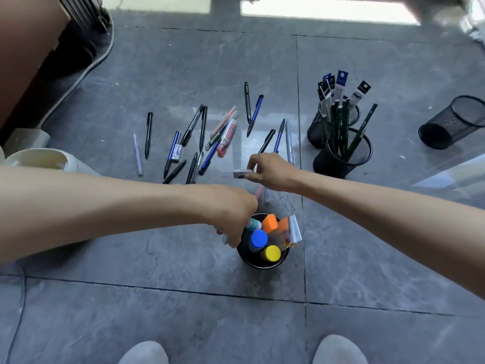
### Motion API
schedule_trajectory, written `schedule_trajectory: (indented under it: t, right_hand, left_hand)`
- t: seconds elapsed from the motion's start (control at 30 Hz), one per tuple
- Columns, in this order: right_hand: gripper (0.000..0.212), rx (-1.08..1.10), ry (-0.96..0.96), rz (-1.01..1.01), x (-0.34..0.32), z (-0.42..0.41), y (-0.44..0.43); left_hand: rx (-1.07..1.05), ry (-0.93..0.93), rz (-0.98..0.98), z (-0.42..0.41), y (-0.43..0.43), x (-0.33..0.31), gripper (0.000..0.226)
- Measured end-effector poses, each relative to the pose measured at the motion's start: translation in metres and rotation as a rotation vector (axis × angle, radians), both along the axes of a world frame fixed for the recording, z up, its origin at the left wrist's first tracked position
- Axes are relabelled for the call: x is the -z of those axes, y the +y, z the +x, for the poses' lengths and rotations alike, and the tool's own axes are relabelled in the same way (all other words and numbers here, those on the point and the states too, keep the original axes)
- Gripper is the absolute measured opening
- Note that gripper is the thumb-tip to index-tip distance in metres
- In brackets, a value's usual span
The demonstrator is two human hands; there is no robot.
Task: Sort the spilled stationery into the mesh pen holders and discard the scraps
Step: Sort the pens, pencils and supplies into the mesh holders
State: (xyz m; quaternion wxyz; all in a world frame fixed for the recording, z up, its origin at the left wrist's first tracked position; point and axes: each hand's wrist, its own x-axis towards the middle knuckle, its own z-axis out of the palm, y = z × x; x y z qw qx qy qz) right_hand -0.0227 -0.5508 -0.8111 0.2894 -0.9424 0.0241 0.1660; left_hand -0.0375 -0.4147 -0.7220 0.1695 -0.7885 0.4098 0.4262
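Several pens (202,143) lie spilled on the grey tile floor. A black mesh holder (262,264) near my feet holds glue sticks with orange, blue and yellow caps and a small packet. My left hand (233,216) is at its left rim, gripping a teal-and-white tube-like item (253,224) over the opening. My right hand (270,172) hovers above the floor just beyond the holder and pinches a small white eraser (242,173). Two more holders stand at the right, the nearer one (341,156) with green pencils, the farther one (332,122) with packaged refills.
An empty mesh holder (454,122) lies on its side at far right. A white bin (44,160) sits at the left edge beside a brown cabinet (23,56) and a cable. Small scraps dot the floor. My two feet (244,352) show at the bottom.
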Motion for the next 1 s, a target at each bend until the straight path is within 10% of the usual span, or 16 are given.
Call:
schedule_trajectory:
  t: [0.53, 1.0]
  right_hand:
    - [0.025, 0.27, 0.258, 0.523, -0.066, -0.029, -0.004]
    - [0.026, 0.019, 0.459, 0.244, -0.124, -0.039, -0.001]
  left_hand:
    - [-0.217, 0.1, -0.261, 0.008, 0.017, 0.002, 0.033]
    - [-0.415, 0.199, -0.394, -0.004, 0.033, 0.008, 0.019]
